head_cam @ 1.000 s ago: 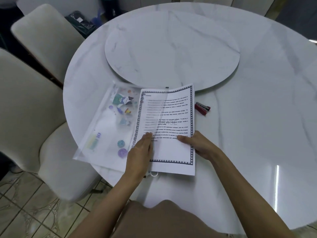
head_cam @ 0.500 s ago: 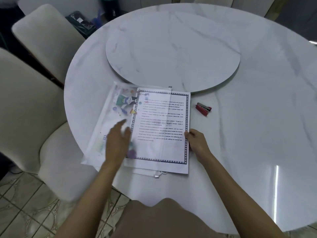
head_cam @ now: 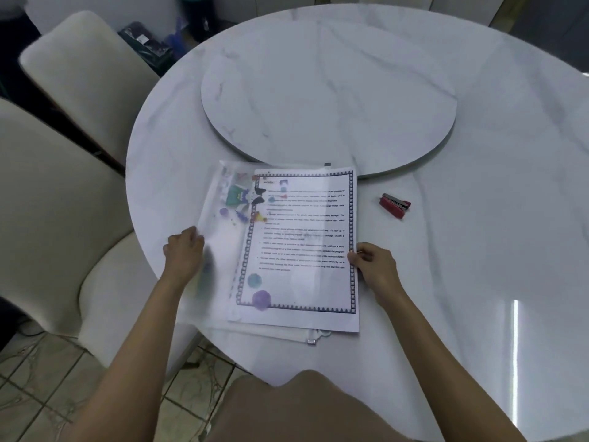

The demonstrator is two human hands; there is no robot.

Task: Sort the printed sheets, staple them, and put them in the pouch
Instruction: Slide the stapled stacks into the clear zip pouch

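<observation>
Seated at a round marble-look table (head_cam: 478, 250), sliding bordered printed sheets (head_cam: 306, 247) into a clear plastic zip pouch (head_cam: 220, 224) printed with cartoon stickers. Left hand (head_cam: 183, 250) closed on the pouch's left edge, apparently pinning and tensioning the thin film so the opening stays workable; blurred, so exact finger placement not readable. Right hand (head_cam: 373, 266) pinching the right margin of the sheets, thumb on top, likely to steer the paper sideways under the translucent cover. Sheets lying flat near the table's front edge, mostly beneath the pouch's upper layer, with the right border and bottom margin seemingly still outside; a small zip slider (head_cam: 312, 341) showing just below the bottom edge. Paper matte, white, framed by a dark block-pattern border around typed paragraphs; pouch glossy, soft, slightly frosted, dotted with coloured motifs. Red handheld stapler (head_cam: 395, 205) parked to the right, well apart from the sheets, suggesting stapling is finished, though no staple can be made out. Raised circular turntable (head_cam: 328, 100) bare at the table's centre. Cream upholstered chairs (head_cam: 47, 193) at left. Insertion judged well advanced, closing of the pouch not yet done.
</observation>
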